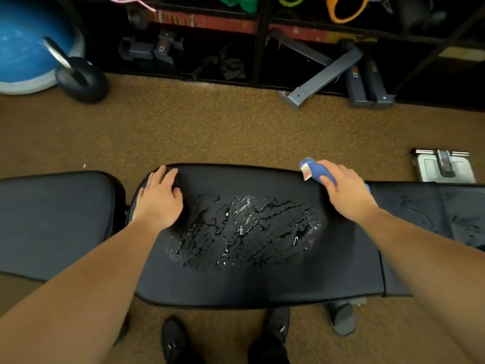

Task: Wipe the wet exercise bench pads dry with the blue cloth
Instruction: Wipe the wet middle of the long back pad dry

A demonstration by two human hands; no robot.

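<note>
smooth black vinyl pad (262, 279) has a shiny beaded puddle (244, 229) mid-table. right hand (343, 190) at 2 o'clock, grip clamped round the bunched blue cloth (313, 170). left hand (160, 198) flat, fingers relaxed, at 10.

Warm, fairly dim indoor light falls from overhead, tinting the speckled floor (210, 132) orange-brown. White glare glints off the wet patch (246, 227) on the dark surface (262, 285). A soft shadow lies beside the left hand (157, 198). The shelving (262, 48) at the top sinks into near-black. Wide-angle distortion bends the edges, and the whole picture is slightly soft, most at the corners.
</note>
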